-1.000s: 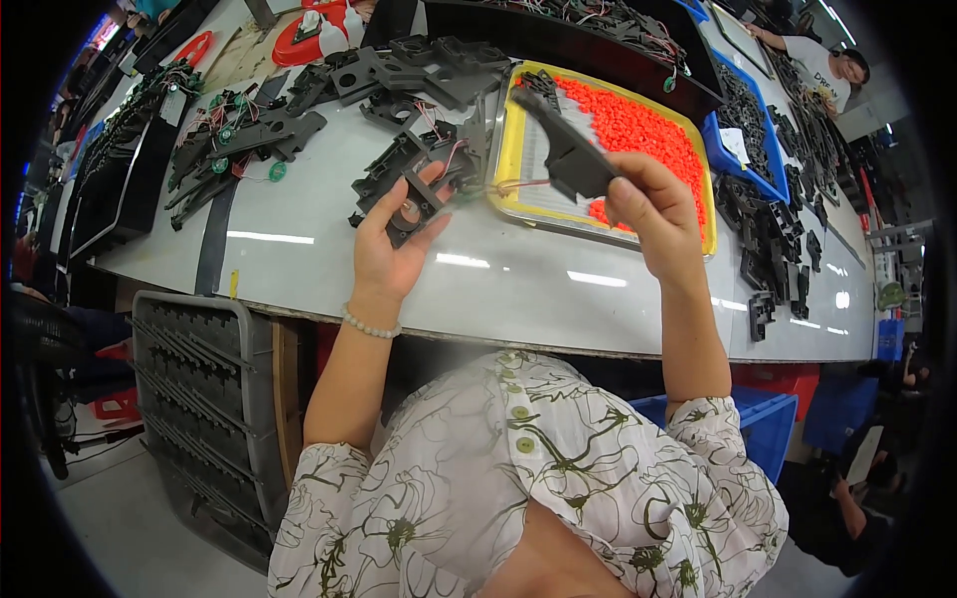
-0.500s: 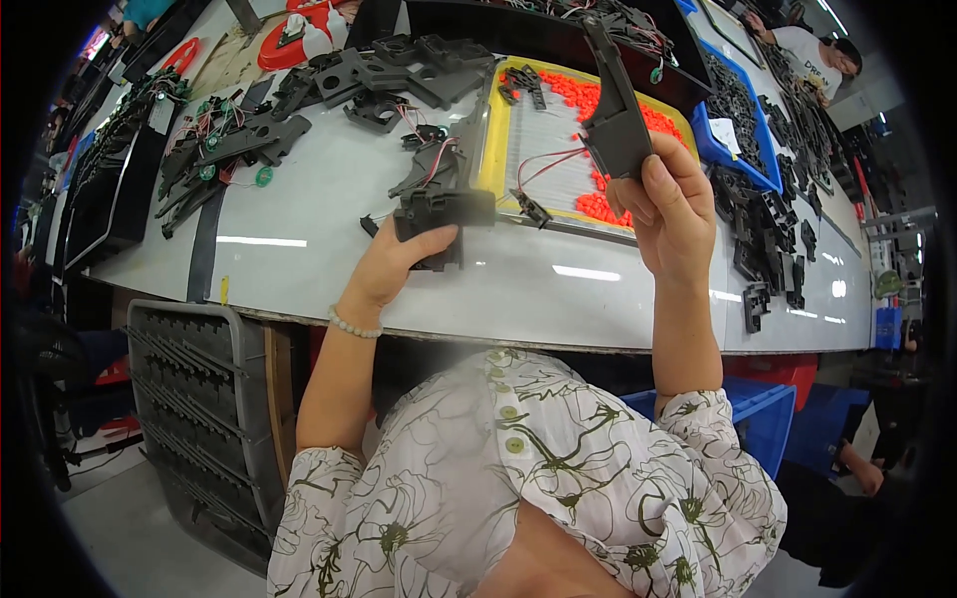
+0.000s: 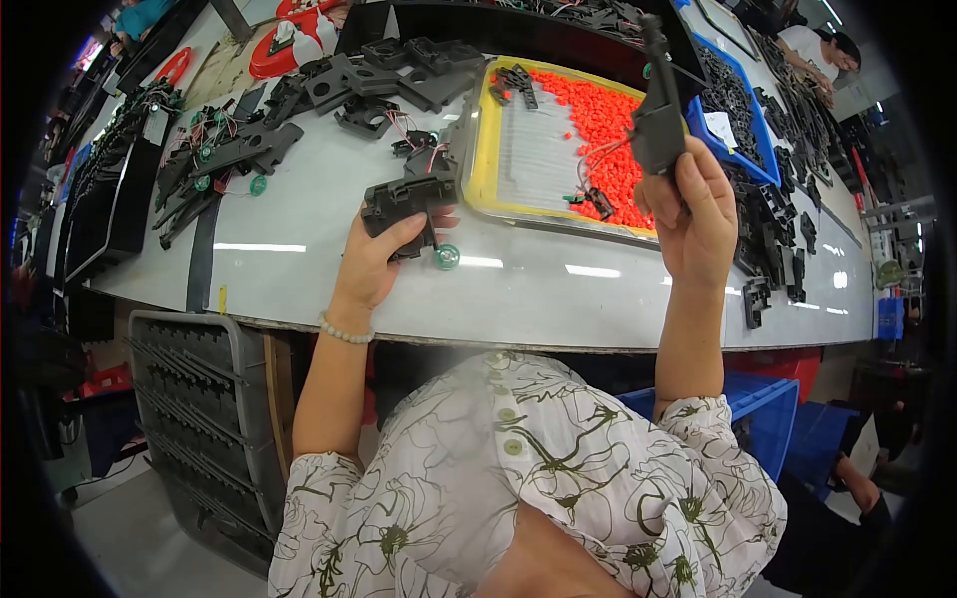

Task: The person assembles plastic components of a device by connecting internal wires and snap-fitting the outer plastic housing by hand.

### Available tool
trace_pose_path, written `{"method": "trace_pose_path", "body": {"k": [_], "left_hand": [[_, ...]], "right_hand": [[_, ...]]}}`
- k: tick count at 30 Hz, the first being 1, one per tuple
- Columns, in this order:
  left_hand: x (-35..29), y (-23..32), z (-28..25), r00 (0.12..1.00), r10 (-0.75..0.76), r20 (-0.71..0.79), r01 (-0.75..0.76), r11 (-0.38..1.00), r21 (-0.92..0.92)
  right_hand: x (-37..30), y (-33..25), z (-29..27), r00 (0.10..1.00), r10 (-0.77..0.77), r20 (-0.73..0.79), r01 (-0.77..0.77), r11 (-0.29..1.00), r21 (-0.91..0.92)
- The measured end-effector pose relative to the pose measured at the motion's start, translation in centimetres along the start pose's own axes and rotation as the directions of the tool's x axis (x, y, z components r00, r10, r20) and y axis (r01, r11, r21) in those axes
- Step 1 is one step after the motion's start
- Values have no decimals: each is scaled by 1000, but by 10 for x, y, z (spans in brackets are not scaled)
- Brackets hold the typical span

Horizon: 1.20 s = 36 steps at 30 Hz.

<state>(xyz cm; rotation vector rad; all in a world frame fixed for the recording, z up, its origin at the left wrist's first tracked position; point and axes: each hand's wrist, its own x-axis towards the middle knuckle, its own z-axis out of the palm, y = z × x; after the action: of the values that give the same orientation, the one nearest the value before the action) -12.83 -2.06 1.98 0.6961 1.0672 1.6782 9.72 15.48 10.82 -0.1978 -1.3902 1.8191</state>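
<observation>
My left hand is closed round a black plastic housing above the near edge of the table. A green round disc shows just beside that housing. Raised over the right side of a yellow-rimmed tray, my right hand grips a long dark grey plastic bracket by its lower end, with its narrow end pointing up. Thin wires run from the bracket to a small black part, which hangs in front of the small red pieces in the tray.
Dark plastic parts are heaped behind my left hand, and wired parts lie farther left. A blue crate of black parts stands to the right, near loose black parts. Below the table's left side is a grey rack.
My right hand has shifted right with the bracket, and its dangling part now hangs over the red pieces. My left hand moved slightly left with the housing; the green disc has come into sight.
</observation>
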Motion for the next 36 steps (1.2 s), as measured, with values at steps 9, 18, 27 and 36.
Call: {"method": "trace_pose_path", "body": {"k": [9,18,27,36], "left_hand": [[-2,-8,32,997,-15,-73,1,982,-188],[5,1,45,976,-41,212,130,897,-423],[5,8,56,978,-148,150,202,863,-463],[5,13,57,962,-177,209,261,824,-502]], "right_hand": [[-12,4,8,991,128,-24,-130,955,-266],[-7,22,17,975,159,154,-66,874,-482],[-6,26,4,968,226,106,-178,924,-340],[-5,32,3,927,314,205,-235,912,-335]]}}
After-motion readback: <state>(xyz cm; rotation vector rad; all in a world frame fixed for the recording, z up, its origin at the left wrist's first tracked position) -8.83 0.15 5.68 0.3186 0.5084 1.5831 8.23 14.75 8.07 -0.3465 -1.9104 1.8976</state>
